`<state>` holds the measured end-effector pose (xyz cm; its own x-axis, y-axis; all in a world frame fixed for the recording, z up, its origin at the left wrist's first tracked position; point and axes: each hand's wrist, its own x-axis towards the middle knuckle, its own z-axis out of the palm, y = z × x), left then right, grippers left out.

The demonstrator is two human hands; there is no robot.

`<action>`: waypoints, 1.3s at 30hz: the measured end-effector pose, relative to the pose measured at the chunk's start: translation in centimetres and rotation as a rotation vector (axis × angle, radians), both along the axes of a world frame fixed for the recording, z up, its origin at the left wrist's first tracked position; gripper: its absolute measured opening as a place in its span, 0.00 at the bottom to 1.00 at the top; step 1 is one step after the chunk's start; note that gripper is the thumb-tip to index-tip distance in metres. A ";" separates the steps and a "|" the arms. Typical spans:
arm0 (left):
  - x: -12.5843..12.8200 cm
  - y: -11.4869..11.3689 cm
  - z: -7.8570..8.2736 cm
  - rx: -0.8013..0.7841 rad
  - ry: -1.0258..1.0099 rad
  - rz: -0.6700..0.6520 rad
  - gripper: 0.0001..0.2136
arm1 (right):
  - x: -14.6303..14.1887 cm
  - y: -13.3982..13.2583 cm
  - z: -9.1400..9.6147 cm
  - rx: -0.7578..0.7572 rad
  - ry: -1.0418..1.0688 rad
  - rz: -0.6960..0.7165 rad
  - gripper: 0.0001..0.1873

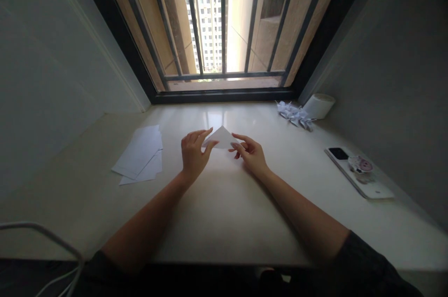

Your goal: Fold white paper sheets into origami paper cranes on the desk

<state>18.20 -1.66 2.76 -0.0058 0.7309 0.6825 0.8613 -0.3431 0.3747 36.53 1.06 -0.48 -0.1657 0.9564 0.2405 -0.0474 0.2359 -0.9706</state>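
A white sheet folded into a triangle (221, 136) is held just above the pale sill (224, 203), its point toward the window. My left hand (193, 153) pinches its left corner between thumb and fingers. My right hand (249, 152) pinches the right corner, fingers curled round the edge. Both forearms reach in from the bottom of the view.
A loose stack of white paper (140, 153) lies to the left. At the back right sit several small folded paper figures (294, 114) and a white roll (319, 105). A phone (359, 171) with a round charm lies at the right. A white cable (52, 245) crosses the lower left.
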 end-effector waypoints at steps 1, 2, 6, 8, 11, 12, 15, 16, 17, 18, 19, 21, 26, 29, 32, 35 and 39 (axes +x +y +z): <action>0.1 0.0 -0.1 -0.021 -0.006 -0.003 0.16 | 0.0 -0.1 0.0 0.007 -0.012 0.002 0.26; 0.2 0.0 -0.2 -0.043 -0.022 -0.008 0.15 | 0.0 -0.2 0.1 0.013 -0.025 0.005 0.26; 0.3 0.2 -0.2 -0.120 -0.241 -0.020 0.10 | 0.1 -0.5 0.3 0.034 -0.093 0.025 0.24; 0.2 0.5 -0.1 -0.210 -0.447 -0.081 0.11 | 0.4 -0.5 0.3 0.041 -0.113 0.072 0.22; 0.1 0.9 -0.3 -0.423 -0.851 -0.212 0.14 | 0.7 -0.4 0.2 0.079 -0.086 0.182 0.20; 0.1 1.0 -0.4 -0.488 -0.978 -0.244 0.15 | 0.8 -0.4 0.3 0.100 -0.083 0.207 0.20; 0.1 1.2 -0.6 -0.575 -1.230 -0.295 0.17 | 0.5 -0.4 0.4 0.122 -0.144 0.190 0.18; 0.1 1.3 -0.7 -0.572 -1.272 -0.303 0.18 | 0.3 -0.5 0.5 0.105 -0.164 0.146 0.16; 0.1 1.4 -0.8 -0.565 -1.303 -0.306 0.18 | 0.1 -0.6 0.6 0.077 -0.162 0.120 0.15; 0.1 1.5 -0.8 -0.561 -1.327 -0.304 0.18 | -0.1 -0.7 0.6 0.036 -0.154 0.127 0.16; 0.0 1.6 -0.9 -0.560 -1.346 -0.297 0.18 | -0.3 -0.8 0.6 0.003 -0.148 0.132 0.16; -0.1 1.8 -1.0 -0.561 -1.373 -0.276 0.18 | -0.6 -0.8 0.6 -0.060 -0.127 0.146 0.17; -0.7 1.9 -1.1 -0.454 -1.348 -0.132 0.17 | -0.3 -0.4 0.3 -0.142 -0.058 0.000 0.20; -0.7 1.7 -1.2 -0.437 -1.235 -0.041 0.16 | 0.0 0.1 0.1 -0.160 -0.041 -0.116 0.20; -0.4 1.5 -1.1 -0.462 -1.201 -0.046 0.16 | 0.1 0.3 -0.1 -0.185 0.050 -0.130 0.20; 0.0 1.4 -0.9 -0.481 -1.273 -0.121 0.17 | 0.1 0.3 -0.1 -0.204 0.118 -0.127 0.20; 0.3 1.1 -0.3 -0.470 -1.311 -0.174 0.17 | 0.2 0.3 0.1 -0.207 0.116 -0.167 0.19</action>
<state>18.54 -0.53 2.51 -0.3266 0.9436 -0.0534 -0.2396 -0.0280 0.9705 36.77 1.36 -0.38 0.0154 0.9988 0.0458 -0.1383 0.0475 -0.9892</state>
